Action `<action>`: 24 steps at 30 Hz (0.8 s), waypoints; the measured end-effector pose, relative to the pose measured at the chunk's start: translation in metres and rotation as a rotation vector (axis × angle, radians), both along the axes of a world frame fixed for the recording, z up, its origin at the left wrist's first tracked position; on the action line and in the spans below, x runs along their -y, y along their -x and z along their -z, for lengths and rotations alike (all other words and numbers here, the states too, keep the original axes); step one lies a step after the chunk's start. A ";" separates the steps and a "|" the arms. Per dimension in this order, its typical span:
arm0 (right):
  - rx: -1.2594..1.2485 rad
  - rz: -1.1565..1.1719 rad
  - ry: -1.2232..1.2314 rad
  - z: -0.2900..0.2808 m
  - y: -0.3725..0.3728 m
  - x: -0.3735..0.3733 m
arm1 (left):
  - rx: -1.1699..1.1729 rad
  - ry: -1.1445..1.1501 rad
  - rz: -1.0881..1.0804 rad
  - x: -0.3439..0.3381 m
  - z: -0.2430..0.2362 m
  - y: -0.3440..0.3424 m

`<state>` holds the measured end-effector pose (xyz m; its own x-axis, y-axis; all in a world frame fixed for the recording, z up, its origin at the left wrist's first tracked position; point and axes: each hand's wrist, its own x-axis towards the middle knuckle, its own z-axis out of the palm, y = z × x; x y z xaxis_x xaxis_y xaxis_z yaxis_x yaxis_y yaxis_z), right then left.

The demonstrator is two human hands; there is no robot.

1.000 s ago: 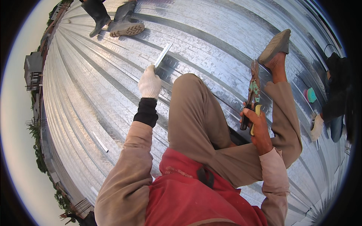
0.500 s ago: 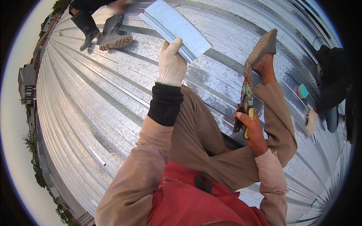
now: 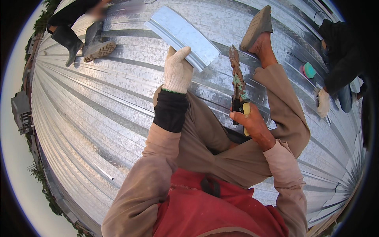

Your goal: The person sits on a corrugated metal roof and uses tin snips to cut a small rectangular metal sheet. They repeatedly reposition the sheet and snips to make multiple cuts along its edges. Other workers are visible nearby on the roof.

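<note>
My left hand, in a white knit glove with a black cuff, grips one long edge of a short, ridged sheet-metal piece, pale silvery blue, held tilted above the roof. My bare right hand is closed on metal snips with black-and-yellow grips and worn green-painted metal, pointing away from me beside my right foot. The snips are a short way right of the metal piece, not touching it.
I sit on ribbed metal roofing. A person in black boots is at the upper left; another in dark clothing crouches at the right, near a round green-and-pink object. The roof edge runs along the left.
My left hand has raised the metal piece, turning its broad face into view. My right hand and the snips have shifted up and left. The camera view has shifted.
</note>
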<state>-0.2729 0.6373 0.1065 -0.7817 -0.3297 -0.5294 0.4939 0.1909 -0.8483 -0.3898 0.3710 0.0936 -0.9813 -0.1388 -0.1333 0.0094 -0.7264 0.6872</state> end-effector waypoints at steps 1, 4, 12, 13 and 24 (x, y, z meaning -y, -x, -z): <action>-0.047 -0.037 -0.038 -0.001 -0.001 0.002 | 0.001 -0.025 0.005 0.001 0.002 0.000; -0.138 -0.118 -0.091 -0.002 -0.002 0.005 | -0.006 -0.067 0.006 0.005 0.007 0.000; -0.101 -0.170 -0.144 -0.003 -0.001 0.009 | -0.024 -0.042 0.020 0.005 0.010 0.000; -0.104 -0.162 -0.145 0.001 -0.002 0.008 | -0.022 -0.039 0.015 0.004 0.010 0.000; -0.058 -0.126 -0.103 -0.009 -0.001 0.010 | -0.006 -0.056 0.004 0.005 0.010 0.000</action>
